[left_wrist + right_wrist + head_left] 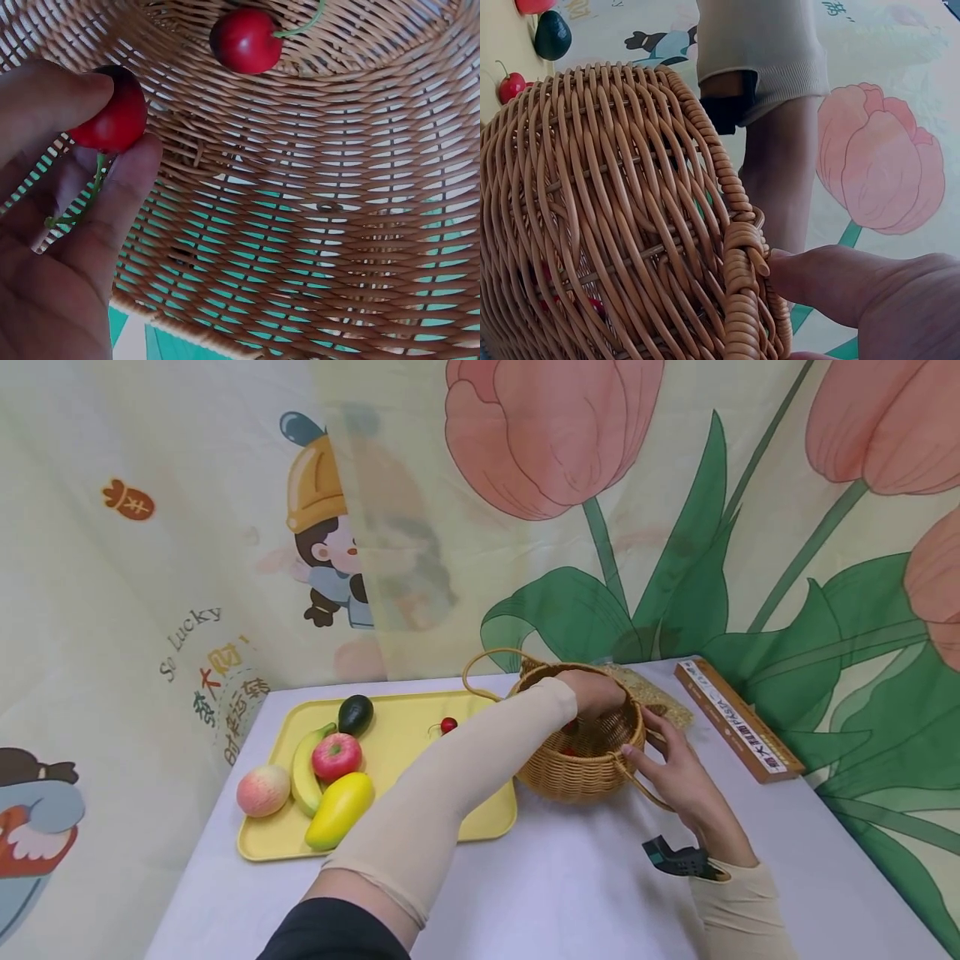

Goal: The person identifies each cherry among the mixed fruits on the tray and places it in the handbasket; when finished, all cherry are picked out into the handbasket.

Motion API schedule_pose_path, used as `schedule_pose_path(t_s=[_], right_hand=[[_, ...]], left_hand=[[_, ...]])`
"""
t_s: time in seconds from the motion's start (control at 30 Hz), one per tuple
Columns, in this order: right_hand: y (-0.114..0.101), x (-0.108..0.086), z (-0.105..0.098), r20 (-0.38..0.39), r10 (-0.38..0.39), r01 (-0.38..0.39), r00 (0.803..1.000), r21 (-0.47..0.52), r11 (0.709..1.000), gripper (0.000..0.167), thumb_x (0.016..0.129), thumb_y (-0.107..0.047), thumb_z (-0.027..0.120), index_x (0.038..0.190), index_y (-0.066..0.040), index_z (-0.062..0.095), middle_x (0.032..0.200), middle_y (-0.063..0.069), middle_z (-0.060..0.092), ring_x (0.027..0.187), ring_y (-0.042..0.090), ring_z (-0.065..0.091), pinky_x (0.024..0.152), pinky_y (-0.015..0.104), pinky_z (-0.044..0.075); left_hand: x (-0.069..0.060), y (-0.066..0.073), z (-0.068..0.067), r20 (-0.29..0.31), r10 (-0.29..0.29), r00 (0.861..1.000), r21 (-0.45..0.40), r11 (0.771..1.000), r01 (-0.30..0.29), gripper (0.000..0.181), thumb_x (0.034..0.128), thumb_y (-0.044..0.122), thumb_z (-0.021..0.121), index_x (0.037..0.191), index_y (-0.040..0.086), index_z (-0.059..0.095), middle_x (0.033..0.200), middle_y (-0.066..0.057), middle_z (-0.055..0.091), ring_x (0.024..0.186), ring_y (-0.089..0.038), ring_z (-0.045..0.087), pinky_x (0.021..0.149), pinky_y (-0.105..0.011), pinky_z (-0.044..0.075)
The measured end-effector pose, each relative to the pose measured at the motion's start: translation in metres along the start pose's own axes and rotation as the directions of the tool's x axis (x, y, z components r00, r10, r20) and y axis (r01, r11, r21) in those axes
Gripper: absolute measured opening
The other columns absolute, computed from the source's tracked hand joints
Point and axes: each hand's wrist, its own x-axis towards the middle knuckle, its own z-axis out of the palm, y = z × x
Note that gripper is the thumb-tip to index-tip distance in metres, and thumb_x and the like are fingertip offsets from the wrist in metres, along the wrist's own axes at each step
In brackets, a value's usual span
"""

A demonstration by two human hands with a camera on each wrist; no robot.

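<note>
Inside a brown wicker basket (pixel 573 781), my left hand (pixel 596 693) pinches a red cherry (pixel 124 120) by its sides between thumb and fingers. The cherry's green stem points toward the palm in the left wrist view. Another cherry (pixel 246 41) with a stem lies on the basket's woven bottom. My right hand (pixel 682 768) holds the basket's rim on its right side, by the handle joint, with the thumb (pixel 817 281) against the rim. Its other fingers are mostly hidden in the right wrist view.
Left of the basket lies a yellow tray (pixel 405 714) with an avocado (pixel 356 716), banana (pixel 303 777), apple (pixel 337 757), mango (pixel 341 810), peach (pixel 263 791) and cherry (pixel 448 724). A bag of grain-like bits (pixel 652 689) and a long brown box (pixel 738 718) lie right.
</note>
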Motion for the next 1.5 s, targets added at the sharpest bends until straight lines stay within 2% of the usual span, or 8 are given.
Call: schedule_pose_path(t_s=[0.37, 0.47, 0.57, 0.7, 0.87, 1.1, 1.27, 1.5], right_hand=[[0.001, -0.004, 0.002, 0.003, 0.012, -0.012, 1.0, 0.005, 1.0, 0.088, 0.109, -0.03, 0.063, 0.173, -0.016, 0.005, 0.176, 0.029, 0.007, 0.161, 0.057, 0.016, 0.121, 0.072, 0.033], [0.001, -0.005, 0.003, 0.0, 0.018, -0.018, 1.0, 0.0, 1.0, 0.089, 0.108, -0.031, 0.064, 0.173, -0.017, 0.005, 0.176, 0.029, 0.008, 0.161, 0.058, 0.016, 0.121, 0.072, 0.033], [0.002, -0.004, 0.003, -0.007, 0.018, -0.018, 1.0, -0.001, 1.0, 0.089, 0.108, -0.032, 0.064, 0.173, -0.016, 0.005, 0.176, 0.029, 0.007, 0.161, 0.058, 0.016, 0.122, 0.073, 0.032], [0.001, -0.004, 0.004, -0.007, 0.009, -0.009, 1.0, 0.011, 1.0, 0.088, 0.108, -0.031, 0.064, 0.173, -0.017, 0.006, 0.178, 0.026, 0.006, 0.162, 0.056, 0.016, 0.122, 0.07, 0.034], [-0.002, -0.001, 0.003, -0.008, -0.003, 0.003, 1.0, 0.011, 1.0, 0.088, 0.107, -0.029, 0.065, 0.173, -0.018, 0.008, 0.178, 0.025, 0.008, 0.162, 0.055, 0.016, 0.122, 0.071, 0.034], [-0.003, -0.002, 0.001, -0.016, 0.01, -0.01, 1.0, 0.004, 1.0, 0.088, 0.107, -0.029, 0.066, 0.173, -0.018, 0.009, 0.177, 0.026, 0.006, 0.162, 0.055, 0.017, 0.122, 0.071, 0.033], [-0.005, -0.003, 0.001, -0.023, 0.004, -0.004, 1.0, 0.012, 1.0, 0.087, 0.108, -0.03, 0.065, 0.173, -0.018, 0.008, 0.176, 0.027, 0.002, 0.162, 0.054, 0.017, 0.122, 0.069, 0.036], [-0.003, -0.003, 0.003, -0.03, 0.023, -0.023, 0.999, 0.006, 1.0, 0.088, 0.108, -0.032, 0.064, 0.174, -0.021, 0.007, 0.177, 0.026, 0.001, 0.163, 0.053, 0.017, 0.121, 0.067, 0.038]], left_hand=[[0.004, 0.013, 0.009, 0.065, -0.028, 0.997, 0.031, 0.999, 0.026, 0.025, 0.1129, 0.015, 0.051, 0.131, 0.019, 0.067, 0.131, 0.003, 0.072, 0.105, -0.01, 0.056, 0.102, -0.027, 0.051], [0.007, 0.012, 0.012, 0.057, -0.044, 0.997, 0.035, 0.998, 0.042, 0.021, 0.1124, 0.017, 0.051, 0.124, 0.02, 0.068, 0.128, 0.004, 0.072, 0.104, -0.01, 0.056, 0.103, -0.028, 0.052], [0.01, 0.007, 0.013, 0.053, -0.051, 0.997, 0.022, 0.999, 0.05, 0.018, 0.1112, 0.016, 0.052, 0.117, 0.02, 0.069, 0.123, 0.004, 0.071, 0.1, -0.012, 0.055, 0.095, -0.027, 0.049], [0.014, 0.0, 0.012, 0.069, -0.049, 0.996, -0.047, 0.998, 0.052, 0.02, 0.1105, 0.015, 0.054, 0.124, 0.02, 0.068, 0.126, 0.003, 0.071, 0.101, -0.013, 0.055, 0.09, -0.028, 0.046], [0.015, -0.004, 0.01, 0.072, -0.042, 0.997, -0.104, 0.993, 0.049, 0.027, 0.1104, 0.014, 0.055, 0.135, 0.02, 0.066, 0.136, 0.002, 0.07, 0.109, -0.012, 0.059, 0.098, -0.029, 0.05], [0.02, -0.006, 0.018, 0.029, -0.043, 0.999, -0.06, 0.997, 0.045, 0.023, 0.1116, 0.015, 0.053, 0.129, 0.019, 0.066, 0.13, 0.003, 0.071, 0.105, -0.011, 0.059, 0.099, -0.029, 0.052], [0.019, -0.005, 0.021, 0.031, -0.041, 0.999, -0.032, 0.999, 0.042, 0.018, 0.1106, 0.013, 0.055, 0.123, 0.016, 0.068, 0.119, 0.001, 0.072, 0.096, -0.013, 0.054, 0.093, -0.029, 0.051], [0.018, -0.006, 0.021, 0.039, -0.04, 0.998, -0.031, 0.999, 0.042, 0.019, 0.1125, 0.015, 0.051, 0.123, 0.016, 0.066, 0.118, 0.001, 0.069, 0.097, -0.014, 0.053, 0.093, -0.03, 0.05]])
